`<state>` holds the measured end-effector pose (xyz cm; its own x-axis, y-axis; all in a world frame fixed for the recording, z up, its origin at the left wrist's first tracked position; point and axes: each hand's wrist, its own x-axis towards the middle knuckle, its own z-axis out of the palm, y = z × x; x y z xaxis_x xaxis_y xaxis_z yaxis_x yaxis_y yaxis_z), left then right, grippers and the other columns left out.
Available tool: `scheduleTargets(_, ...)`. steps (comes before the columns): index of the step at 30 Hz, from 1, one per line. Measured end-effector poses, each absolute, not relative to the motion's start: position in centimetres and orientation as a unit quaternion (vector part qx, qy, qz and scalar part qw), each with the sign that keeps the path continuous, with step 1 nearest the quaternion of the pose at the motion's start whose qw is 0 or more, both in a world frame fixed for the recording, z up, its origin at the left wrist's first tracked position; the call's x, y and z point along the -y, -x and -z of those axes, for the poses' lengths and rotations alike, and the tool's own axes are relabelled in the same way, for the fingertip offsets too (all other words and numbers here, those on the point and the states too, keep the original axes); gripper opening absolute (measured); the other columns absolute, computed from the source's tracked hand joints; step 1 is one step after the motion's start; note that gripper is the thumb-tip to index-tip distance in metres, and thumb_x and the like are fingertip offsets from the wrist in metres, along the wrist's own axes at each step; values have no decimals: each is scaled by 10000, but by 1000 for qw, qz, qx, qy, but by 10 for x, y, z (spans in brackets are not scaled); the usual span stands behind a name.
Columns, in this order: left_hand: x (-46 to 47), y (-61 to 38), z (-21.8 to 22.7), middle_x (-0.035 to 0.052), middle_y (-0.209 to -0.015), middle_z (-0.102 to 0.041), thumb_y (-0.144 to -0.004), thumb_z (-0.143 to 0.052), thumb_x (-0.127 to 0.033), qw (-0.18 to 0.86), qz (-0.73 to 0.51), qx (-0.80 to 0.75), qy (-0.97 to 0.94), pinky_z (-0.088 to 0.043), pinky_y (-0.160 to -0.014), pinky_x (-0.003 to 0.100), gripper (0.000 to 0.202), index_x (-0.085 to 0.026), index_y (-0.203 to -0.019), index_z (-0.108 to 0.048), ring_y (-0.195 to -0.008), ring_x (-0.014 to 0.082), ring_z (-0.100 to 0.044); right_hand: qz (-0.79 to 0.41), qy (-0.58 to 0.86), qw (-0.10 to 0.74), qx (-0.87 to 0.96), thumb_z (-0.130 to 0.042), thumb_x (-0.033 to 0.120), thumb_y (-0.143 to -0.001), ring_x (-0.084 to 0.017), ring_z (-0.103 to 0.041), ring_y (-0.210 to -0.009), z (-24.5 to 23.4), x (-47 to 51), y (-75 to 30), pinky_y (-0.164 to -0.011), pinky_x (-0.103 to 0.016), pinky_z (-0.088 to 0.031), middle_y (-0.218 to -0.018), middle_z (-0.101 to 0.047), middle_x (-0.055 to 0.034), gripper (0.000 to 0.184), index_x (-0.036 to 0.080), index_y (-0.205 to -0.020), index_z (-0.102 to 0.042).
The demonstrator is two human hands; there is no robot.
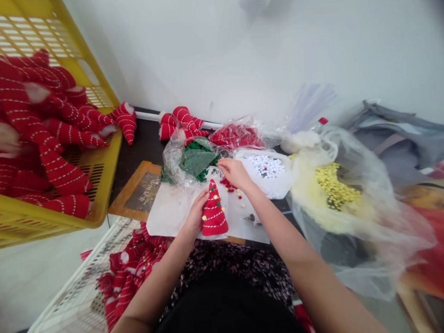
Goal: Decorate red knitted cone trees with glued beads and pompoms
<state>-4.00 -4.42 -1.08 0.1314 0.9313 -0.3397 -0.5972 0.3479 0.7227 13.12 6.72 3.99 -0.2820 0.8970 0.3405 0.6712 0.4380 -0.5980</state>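
My left hand (196, 212) is closed on the side of a red fabric cone (214, 218) with white stitched lines. Small green and yellow pom-poms dot the cone, which points away from me over a white sheet (172, 203). Above and right of its tip, my right hand (234, 172) is held with thumb and fingertips together. Whatever it pinches is too small to make out. Just beyond those fingertips lies a clear bag of green pom-poms (197, 160). Loose red pom-poms (228, 185) and a few yellow ones lie under my right wrist.
A yellow crate (106, 201) of plain red cones stands left, above a white basket (66, 296) holding decorated ones. White pom-poms (264, 165), a bag of red ones (239, 136) and a bag of yellow ones (336, 186) lie along the back and right. A wall rises behind.
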Motion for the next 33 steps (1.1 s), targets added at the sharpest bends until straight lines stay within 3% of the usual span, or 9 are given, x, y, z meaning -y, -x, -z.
scheduleTargets(5, 45, 41, 15, 5, -841, -761, -688, -889, -398, 724, -527, -403, -190, -528, -703, 302, 366, -211, -969, -746, -723, 192, -682, -94, 644, 262, 712, -499, 169, -1002, -255, -749, -1117, -46, -79, -175, -1021, -378, -559, -1261, -793, -123, 351, 170, -1203, -787)
scheduleTargets(8, 45, 41, 14, 9, -844, -766, -698, -881, -395, 724, -521, -410, -189, -533, -688, 304, 372, -214, -991, -741, -716, 197, -688, -86, 716, 196, 664, -546, 85, -910, -326, -758, -1045, -42, -82, -221, -1002, -428, -541, -1048, -821, -201, 287, 97, -977, -824)
scheduleTargets(11, 46, 40, 12, 6, -845, -759, -712, -873, -411, 726, -517, -406, -199, -533, -679, 305, 394, -221, -1027, -733, -711, 199, -688, -104, 743, 132, 647, -640, 30, -784, -315, -766, -976, -33, -78, -252, -944, -370, -541, -910, -826, -168, 201, 126, -794, -816)
scheduleTargets(14, 47, 39, 8, 0, -834, -754, -710, -877, -414, 731, -514, -402, -198, -530, -666, 296, 383, -221, -1006, -729, -692, 189, -678, -115, 742, 114, 651, -669, 34, -771, -270, -763, -1009, -24, -69, -263, -951, -314, -525, -966, -840, -112, 218, 169, -832, -828)
scheduleTargets(18, 47, 39, 6, -2, -816, -757, -698, -886, -395, 736, -515, -397, -192, -520, -646, 281, 346, -213, -948, -732, -669, 174, -661, -101, 748, 145, 640, -606, 21, -817, -285, -754, -1047, -26, -59, -266, -997, -366, -526, -1026, -829, -149, 285, 140, -952, -826)
scheduleTargets(22, 46, 39, 8, 7, -842, -764, -712, -882, -398, 737, -513, -396, -191, -514, -681, 298, 344, -214, -968, -745, -698, 185, -663, -98, 734, 209, 639, -651, 123, -865, -278, -767, -956, -45, -42, -254, -950, -407, -576, -1060, -804, -156, 191, 139, -970, -810)
scheduleTargets(24, 46, 39, 10, 15, -866, -767, -731, -869, -404, 735, -512, -397, -199, -511, -702, 317, 340, -218, -990, -749, -719, 200, -666, -129, 682, 267, 668, -695, 225, -890, -232, -767, -897, -56, -22, -235, -871, -373, -610, -1114, -791, -106, 167, 190, -1013, -804)
scheduleTargets(27, 46, 39, 10, 22, -886, -762, -743, -857, -401, 729, -516, -393, -219, -509, -737, 334, 328, -215, -989, -748, -758, 216, -668, -274, 492, 384, 731, -751, 292, -898, -204, -741, -783, -70, 19, -194, -743, -344, -612, -964, -790, -53, 168, 228, -1049, -785)
scheduleTargets(33, 46, 39, 11, 26, -889, -734, -754, -836, -400, 706, -538, -380, -258, -501, -759, 332, 282, -206, -934, -742, -814, 223, -651, -325, 378, 349, 794, -769, 159, -909, -167, -691, -751, -68, 71, -131, -735, -289, -573, -863, -761, -18, 71, 212, -877, -736)
